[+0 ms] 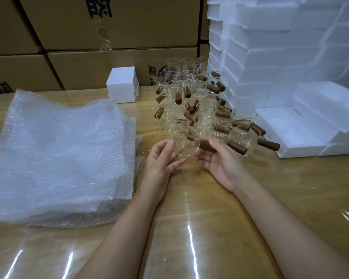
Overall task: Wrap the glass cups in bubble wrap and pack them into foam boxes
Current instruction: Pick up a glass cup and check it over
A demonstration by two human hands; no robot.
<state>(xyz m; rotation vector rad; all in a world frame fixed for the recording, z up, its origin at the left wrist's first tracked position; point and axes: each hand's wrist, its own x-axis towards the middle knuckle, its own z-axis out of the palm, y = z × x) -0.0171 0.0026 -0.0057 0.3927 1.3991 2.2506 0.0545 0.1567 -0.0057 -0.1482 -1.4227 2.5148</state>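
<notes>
Bubble wrap stack [58, 158] lies at the table's [189, 228] left. My left hand [161, 158], fingers loosely spread, touches one tilted glass cup [184, 141] just before the cup cluster [193, 101] — right hand [220, 160] pinches its wooden handle [207, 147] — foam boxes [290, 127] sit right.

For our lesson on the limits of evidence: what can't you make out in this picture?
Head view:
1. Number of cups: the clear glass overlaps.
2. Cardboard print: cut off by the top edge.
3. Sheets of bubble wrap: the top sheet covers the pile.
4. Foam stack height: cut off by the top and right edges.
5. Small foam box inside: hidden by its walls.
</notes>
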